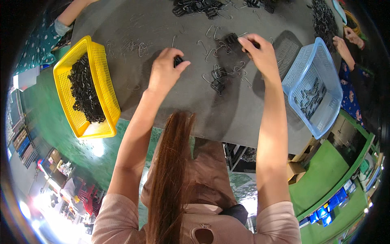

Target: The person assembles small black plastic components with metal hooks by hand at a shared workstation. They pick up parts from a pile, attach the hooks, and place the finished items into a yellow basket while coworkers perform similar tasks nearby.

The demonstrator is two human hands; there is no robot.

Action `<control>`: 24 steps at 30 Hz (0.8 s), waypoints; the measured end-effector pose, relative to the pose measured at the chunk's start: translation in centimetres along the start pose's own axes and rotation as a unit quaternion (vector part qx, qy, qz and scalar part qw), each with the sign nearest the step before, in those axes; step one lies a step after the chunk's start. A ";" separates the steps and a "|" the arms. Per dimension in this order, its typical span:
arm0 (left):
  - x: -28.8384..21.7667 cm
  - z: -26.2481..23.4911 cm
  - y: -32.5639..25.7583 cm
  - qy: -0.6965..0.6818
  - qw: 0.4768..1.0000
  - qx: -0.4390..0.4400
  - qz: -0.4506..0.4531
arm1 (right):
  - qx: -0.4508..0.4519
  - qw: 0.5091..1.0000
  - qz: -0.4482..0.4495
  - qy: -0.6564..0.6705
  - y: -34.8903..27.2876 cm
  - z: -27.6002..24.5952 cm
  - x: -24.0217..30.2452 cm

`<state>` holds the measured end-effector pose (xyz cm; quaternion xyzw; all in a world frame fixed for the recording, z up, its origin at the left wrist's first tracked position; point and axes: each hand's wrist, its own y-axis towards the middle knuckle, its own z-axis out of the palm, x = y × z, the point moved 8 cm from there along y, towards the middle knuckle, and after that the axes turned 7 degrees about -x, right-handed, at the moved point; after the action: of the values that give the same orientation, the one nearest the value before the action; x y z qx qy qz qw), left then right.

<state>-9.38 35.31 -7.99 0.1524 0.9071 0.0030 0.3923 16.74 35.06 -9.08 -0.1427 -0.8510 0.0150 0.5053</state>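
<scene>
Over the grey table (195,118), my left hand (164,67) pinches a small black clip (178,61) between thumb and fingers; a bent wire hook (174,42) rises just beyond it. My right hand (260,55) is closed farther right, its fingertips at a cluster of black clips with wire hooks (230,39). Something dark shows under its curled fingers, but I cannot make out what it is. Between my forearms lies another small group of black clips with hooks (218,77). Loose wire hooks (141,49) are scattered left of my left hand.
A yellow basket (106,91) of black clips stands at left; a blue basket (289,83) with small dark pieces stands at right. Heaps of black hooked clips (197,7) lie at the far side. Other people's hands (344,51) work at the right; another person's arm (73,14) is far left.
</scene>
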 end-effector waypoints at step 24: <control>-5.1 5.1 -1.9 -0.233 0.967 0.100 -0.019 | -0.153 0.960 -0.027 -0.231 0.3 -2.3 -2.4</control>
<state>-2.93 31.49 -8.13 0.1705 0.7889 -0.1309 0.5757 19.85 34.45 -10.08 -0.1883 -0.9402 -0.0967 0.2670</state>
